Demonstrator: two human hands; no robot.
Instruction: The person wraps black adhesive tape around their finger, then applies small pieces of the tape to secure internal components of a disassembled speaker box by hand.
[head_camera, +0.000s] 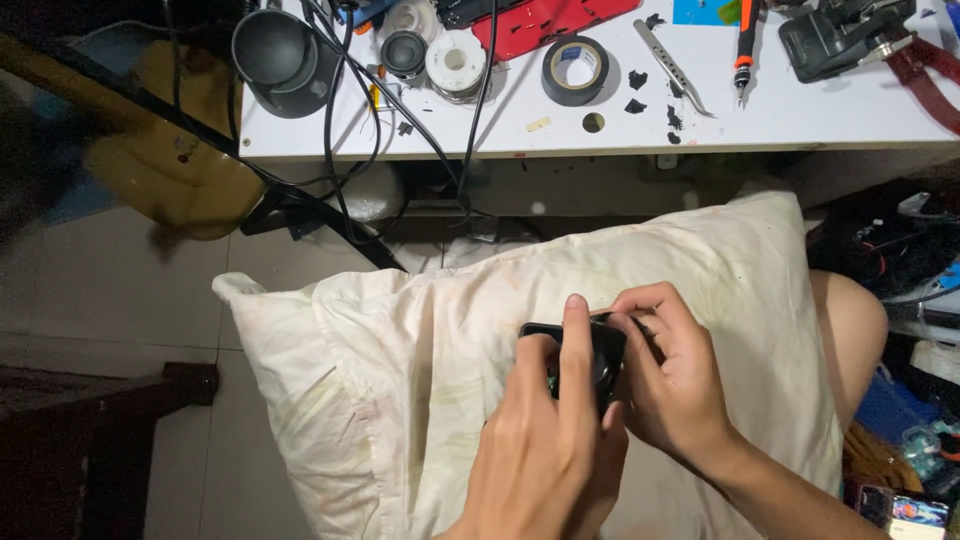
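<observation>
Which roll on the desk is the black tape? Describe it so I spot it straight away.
Start at the white desk along the top of the view, above the pillow. Near its middle lies the black tape roll, between a pale wire spool and metal tweezers. It alone is a flat black ring with a light core.

I see the white desk (800, 110) brightly lit from above, nearly glaring. The pillow (420, 330) is softer lit; the floor (110, 280) at left falls dim and blurred. Corners sink into shadow, slightly warped.
</observation>
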